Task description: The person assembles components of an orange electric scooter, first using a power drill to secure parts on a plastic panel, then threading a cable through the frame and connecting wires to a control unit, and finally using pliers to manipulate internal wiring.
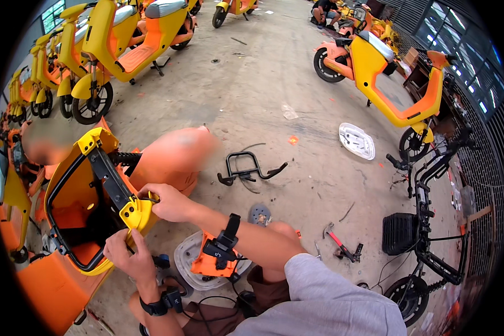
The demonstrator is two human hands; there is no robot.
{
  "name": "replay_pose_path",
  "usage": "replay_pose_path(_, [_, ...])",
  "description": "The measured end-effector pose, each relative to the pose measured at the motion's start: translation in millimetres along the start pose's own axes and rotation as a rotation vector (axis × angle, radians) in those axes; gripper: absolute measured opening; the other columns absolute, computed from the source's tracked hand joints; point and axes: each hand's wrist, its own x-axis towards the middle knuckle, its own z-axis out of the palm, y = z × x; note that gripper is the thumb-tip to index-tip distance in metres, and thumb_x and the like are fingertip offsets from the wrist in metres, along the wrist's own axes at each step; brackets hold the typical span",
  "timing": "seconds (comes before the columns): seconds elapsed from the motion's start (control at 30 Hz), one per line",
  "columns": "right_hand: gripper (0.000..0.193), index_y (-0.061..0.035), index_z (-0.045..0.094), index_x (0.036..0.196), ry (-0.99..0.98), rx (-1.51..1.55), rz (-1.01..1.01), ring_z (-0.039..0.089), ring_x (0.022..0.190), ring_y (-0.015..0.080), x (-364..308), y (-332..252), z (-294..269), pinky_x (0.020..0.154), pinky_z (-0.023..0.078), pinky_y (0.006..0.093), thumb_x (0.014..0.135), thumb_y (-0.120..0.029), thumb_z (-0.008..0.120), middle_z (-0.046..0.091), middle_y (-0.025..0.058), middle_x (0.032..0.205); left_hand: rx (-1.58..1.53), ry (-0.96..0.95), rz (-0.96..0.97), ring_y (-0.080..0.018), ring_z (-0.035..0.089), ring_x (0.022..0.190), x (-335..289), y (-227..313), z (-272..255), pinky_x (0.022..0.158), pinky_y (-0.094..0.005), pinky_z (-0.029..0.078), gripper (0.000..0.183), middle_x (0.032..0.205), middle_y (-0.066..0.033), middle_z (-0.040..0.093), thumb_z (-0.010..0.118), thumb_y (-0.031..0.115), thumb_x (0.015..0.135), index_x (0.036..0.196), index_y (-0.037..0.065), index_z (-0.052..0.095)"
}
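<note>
In front of me on the left is a yellow and orange scooter body shell (67,168), with an open compartment lined by a black rubber seal (49,204). A black crossbar (111,182) spans its right side between yellow corner pieces. My right hand (168,203) grips the near yellow corner piece (137,213), fingers bent over its outer edge. Lower down, my left hand (130,255) is closed on the shell's yellow rim, its fingertips just below that corner. Anything small between the fingers is hidden. An orange rounded scooter part (171,157) lies beyond the shell.
A black metal rack (252,168), a red-handled hammer (339,243) and a white plastic tray (357,141) lie on the concrete floor. To the right are a bare scooter frame (425,224) and a yellow scooter (383,84). Parked scooters (103,61) line the left; a person (325,12) crouches far back.
</note>
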Motion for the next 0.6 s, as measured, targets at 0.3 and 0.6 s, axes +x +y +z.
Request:
replay_pose_path(0.3, [0.040,0.0010,0.064,0.109,0.093,-0.016,-0.101,0.062,0.081,0.0286,1.0,10.9,6.1,0.076,0.048,0.0360,0.071,0.005,0.050,0.066,0.0180,0.090,0.011,-0.001,0.013,-0.0264,0.055,0.081,-1.2,-0.7,1.2,0.083,-0.0373,0.037,0.010,0.086,-0.0092,0.061,0.066,0.003,0.083,0.091,0.002,0.059])
replay_pose_path(0.6, [0.044,0.0033,0.062,0.112,0.017,-0.088,-0.017,0.063,0.101,0.0280,3.1,-0.5,-0.1,0.092,0.047,0.0351,0.070,0.008,0.050,0.067,0.0169,0.104,0.005,-0.019,-0.005,-0.0267,0.055,0.081,-0.8,-0.5,-0.6,0.083,-0.0374,0.038,0.010,0.086,-0.0096,0.061,0.065,0.002,0.084,0.092,0.001,0.059])
